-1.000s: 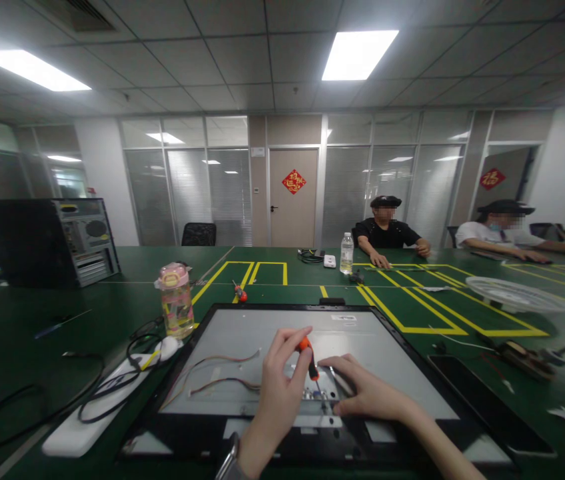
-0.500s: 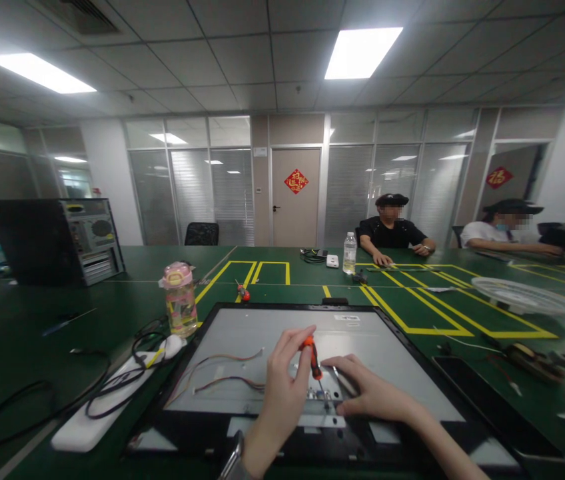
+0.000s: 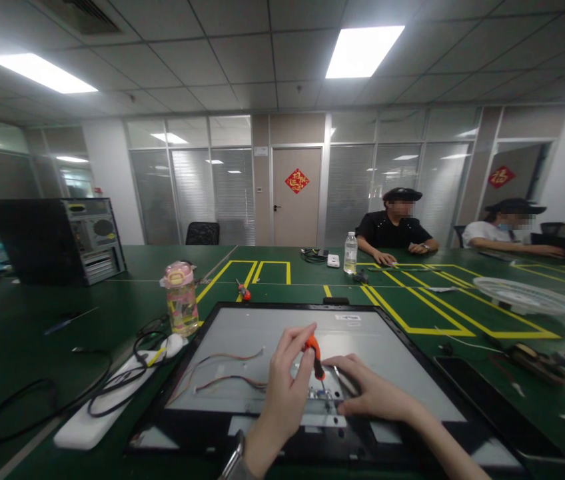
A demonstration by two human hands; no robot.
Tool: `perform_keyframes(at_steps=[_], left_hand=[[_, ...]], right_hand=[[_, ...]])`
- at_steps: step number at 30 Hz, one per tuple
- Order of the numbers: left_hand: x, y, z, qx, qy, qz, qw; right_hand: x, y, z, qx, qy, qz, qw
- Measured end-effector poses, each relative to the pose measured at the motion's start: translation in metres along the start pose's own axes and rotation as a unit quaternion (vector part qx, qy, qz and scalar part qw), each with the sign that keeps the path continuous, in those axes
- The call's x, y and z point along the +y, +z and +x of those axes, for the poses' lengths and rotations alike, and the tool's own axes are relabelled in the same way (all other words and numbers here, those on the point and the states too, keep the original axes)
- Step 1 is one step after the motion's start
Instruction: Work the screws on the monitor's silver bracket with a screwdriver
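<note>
A screwdriver [image 3: 316, 357] with an orange and black handle stands tilted in the fingers of my left hand [image 3: 287, 380]. Its shaft points down at a small metal bracket [image 3: 331, 393] with connectors on it. My right hand [image 3: 370, 390] grips the right end of that bracket between thumb and fingers, which partly hide it. Both are over the grey back of a flat display panel [image 3: 242, 333] in a black frame. Thin coloured wires [image 3: 227, 381] lie on the panel to the left of my hands.
Left of the panel are a pink-lidded bottle [image 3: 181, 300], a white power strip [image 3: 87, 420] and black cables. A black slab [image 3: 497, 407] and a tape-wrapped tool [image 3: 532, 360] lie right. A second screwdriver [image 3: 244, 292] and a water bottle [image 3: 350, 253] are beyond. A person [image 3: 395, 230] sits across.
The screwdriver's handle has turned and shifted slightly in my left hand. My right hand keeps its place. Across the table, the person in black has leaned a little to the right.
</note>
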State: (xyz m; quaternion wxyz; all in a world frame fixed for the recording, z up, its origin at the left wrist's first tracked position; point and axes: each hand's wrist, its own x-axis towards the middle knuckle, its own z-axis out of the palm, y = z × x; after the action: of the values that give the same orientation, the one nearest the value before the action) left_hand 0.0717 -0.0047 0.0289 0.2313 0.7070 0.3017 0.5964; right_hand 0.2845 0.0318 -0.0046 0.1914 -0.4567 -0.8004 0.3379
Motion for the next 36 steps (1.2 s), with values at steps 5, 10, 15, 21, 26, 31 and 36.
perform_keyframes(at_steps=[5,10,15,21,26,31,36], left_hand=[[0.000,0.002,0.001,0.027,-0.013,0.008,1.000],[-0.006,0.004,0.001,0.041,-0.031,-0.002,0.999],[-0.009,0.005,0.000,0.056,-0.028,-0.004,0.998],[-0.008,0.006,0.000,0.066,-0.019,0.006,0.998],[-0.009,0.003,0.000,0.011,-0.058,-0.044,0.997],[-0.009,0.003,-0.001,-0.012,-0.064,-0.053,0.996],[-0.011,0.007,-0.002,0.043,-0.086,-0.025,0.995]], right_hand=[[0.000,0.000,0.000,0.000,0.003,0.003,1.000],[0.000,0.000,0.000,-0.004,0.000,-0.002,1.000],[0.003,0.000,0.001,-0.003,0.000,-0.006,1.000],[0.004,0.000,0.001,-0.005,-0.004,-0.001,1.000],[0.002,0.000,0.001,-0.007,0.009,-0.002,1.000],[0.002,0.000,0.001,-0.005,-0.002,-0.004,1.000],[0.004,0.000,0.001,-0.007,-0.002,-0.003,1.000]])
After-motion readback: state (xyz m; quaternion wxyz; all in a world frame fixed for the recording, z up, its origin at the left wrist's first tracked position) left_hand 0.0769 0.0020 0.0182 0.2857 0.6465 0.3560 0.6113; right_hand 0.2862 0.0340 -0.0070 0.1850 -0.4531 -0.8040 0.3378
